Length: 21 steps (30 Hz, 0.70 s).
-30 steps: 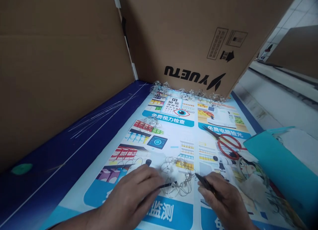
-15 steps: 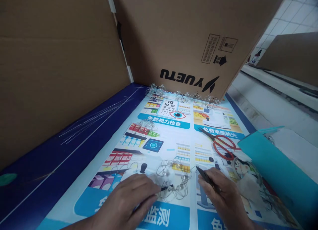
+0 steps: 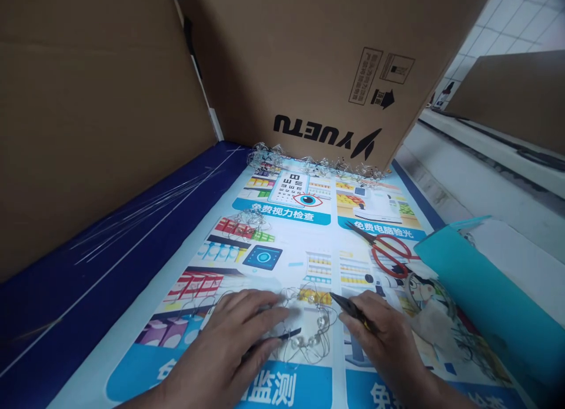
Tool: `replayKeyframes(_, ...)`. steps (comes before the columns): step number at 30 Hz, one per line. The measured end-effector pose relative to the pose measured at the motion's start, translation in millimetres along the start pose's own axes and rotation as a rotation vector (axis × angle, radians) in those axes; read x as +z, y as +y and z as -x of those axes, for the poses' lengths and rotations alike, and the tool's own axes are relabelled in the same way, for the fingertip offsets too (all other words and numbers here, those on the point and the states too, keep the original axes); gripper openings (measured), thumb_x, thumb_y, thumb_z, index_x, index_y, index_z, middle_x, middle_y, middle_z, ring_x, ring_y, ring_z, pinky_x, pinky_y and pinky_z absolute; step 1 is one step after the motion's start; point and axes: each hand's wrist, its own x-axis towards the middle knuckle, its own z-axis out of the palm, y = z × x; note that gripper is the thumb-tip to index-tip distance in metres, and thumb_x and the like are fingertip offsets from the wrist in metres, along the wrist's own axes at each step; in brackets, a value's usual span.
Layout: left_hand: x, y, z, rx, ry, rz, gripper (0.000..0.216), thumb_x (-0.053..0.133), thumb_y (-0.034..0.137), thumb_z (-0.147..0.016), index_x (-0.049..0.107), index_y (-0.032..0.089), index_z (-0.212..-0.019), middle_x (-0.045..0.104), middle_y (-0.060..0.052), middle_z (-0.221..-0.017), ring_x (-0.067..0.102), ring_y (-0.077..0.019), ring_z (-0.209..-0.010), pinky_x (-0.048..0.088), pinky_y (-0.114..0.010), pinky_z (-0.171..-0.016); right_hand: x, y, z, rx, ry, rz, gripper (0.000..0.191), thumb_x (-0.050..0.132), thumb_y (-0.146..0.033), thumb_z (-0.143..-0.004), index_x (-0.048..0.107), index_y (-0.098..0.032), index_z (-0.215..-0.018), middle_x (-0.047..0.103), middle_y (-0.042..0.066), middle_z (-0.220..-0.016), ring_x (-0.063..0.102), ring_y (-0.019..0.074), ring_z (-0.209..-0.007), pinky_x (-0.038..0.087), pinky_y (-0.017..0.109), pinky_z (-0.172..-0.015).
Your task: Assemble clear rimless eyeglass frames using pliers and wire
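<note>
Left hand, half-curled, holds dark tool | right hand wrapped round pliers, tips near 2 o'clock of bead ring | ring between hands, view's 6 o'clock, probably so both reach

Two hands, one beaded wire ring between them, one pair of pliers; one pair of scissors

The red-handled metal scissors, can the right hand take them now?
Probably not immediately: the right hand holds dark pointed pliers, though the way to the red-handled metal scissors looks free.
</note>
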Motion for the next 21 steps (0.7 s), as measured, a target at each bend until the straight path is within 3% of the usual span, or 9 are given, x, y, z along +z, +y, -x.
replayKeyframes(9,2,1,11,0.041,0.031,0.033,0.033,0.054,0.027,-0.083,0.049,0.028,-0.115,0.059,-0.004,-0.106,0.052,-0.0236,-0.095,0.043,-0.042,-0.083,-1,0,1,-0.007,-0.06,-0.026,0.014,0.052,-0.027,-0.083,0.053,-0.019,-0.072,0.054,0.002,-0.068,0.052,0.0135,-0.062,0.042,0.023,-0.058)
replayKeyframes(15,7,3,15,-0.079,0.11,0.037,0.037,0.055,0.029,-0.081,0.048,0.028,-0.118,0.052,-0.005,-0.118,0.045,-0.0273,-0.108,0.04,-0.046,-0.09,5,7,6,-0.052,-0.067,0.025,0.013,0.054,-0.03,-0.083,0.056,-0.017,-0.085,0.057,0.006,-0.079,0.053,0.0166,-0.073,0.044,0.026,-0.063)
replayKeyframes(21,2,1,12,-0.004,0.0,0.039,0.038,0.054,0.028,-0.083,0.045,0.028,-0.12,0.053,-0.004,-0.118,0.047,-0.0247,-0.106,0.042,-0.043,-0.088,7,11,8,-0.105,-0.086,0.116,0.017,0.053,-0.032,-0.083,0.058,-0.017,-0.088,0.058,0.008,-0.082,0.053,0.0188,-0.076,0.045,0.029,-0.064)
